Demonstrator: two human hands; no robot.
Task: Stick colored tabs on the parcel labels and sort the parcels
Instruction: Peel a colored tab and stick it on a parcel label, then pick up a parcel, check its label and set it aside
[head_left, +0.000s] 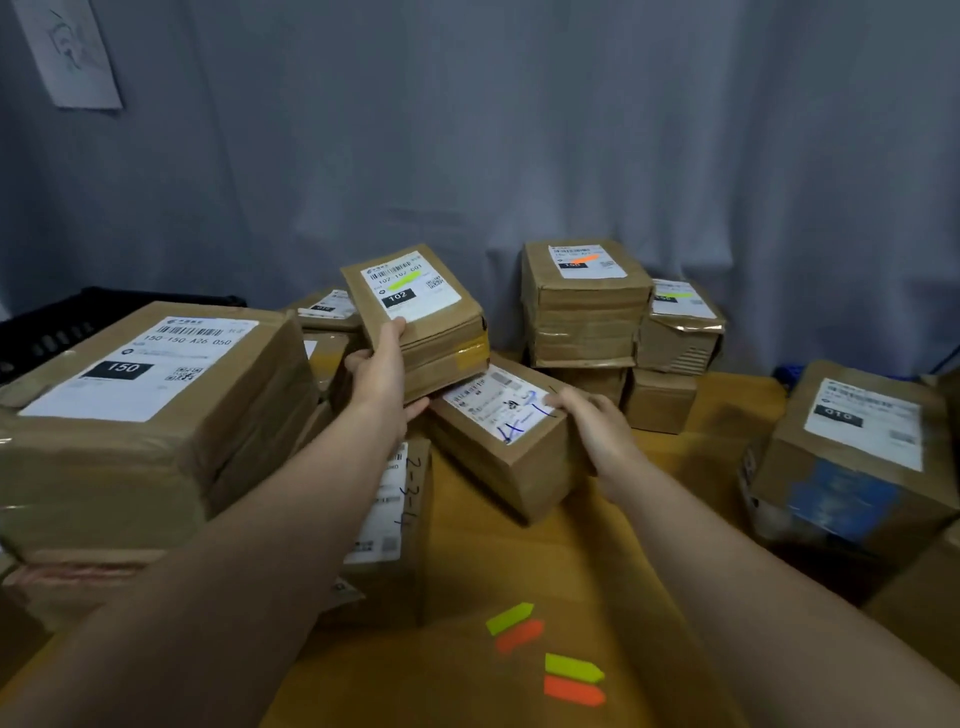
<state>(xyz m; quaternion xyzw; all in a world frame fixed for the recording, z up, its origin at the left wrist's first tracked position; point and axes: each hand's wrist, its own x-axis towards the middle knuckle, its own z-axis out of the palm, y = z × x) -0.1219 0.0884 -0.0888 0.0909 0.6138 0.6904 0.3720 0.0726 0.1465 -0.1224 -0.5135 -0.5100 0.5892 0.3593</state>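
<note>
My left hand (382, 371) grips a small brown parcel (441, 332) by its near end and holds it tilted above the table; its label reads 102 and carries a green tab (404, 281). My right hand (592, 415) rests on the right edge of a second parcel (498, 452), fingers curled over its label, which has blue handwriting. Green and orange arrow tabs (550, 654) lie on the wooden table near me. At the back, a stack's top parcel (584, 262) has an orange tab, and its neighbour (680, 306) a green one.
A large parcel marked 150 (140, 395) fills the left side on top of others. A flat parcel marked 2-3-4 (395, 509) lies below my left arm. A parcel marked 010 (852, 447) sits at the right. A grey curtain hangs behind.
</note>
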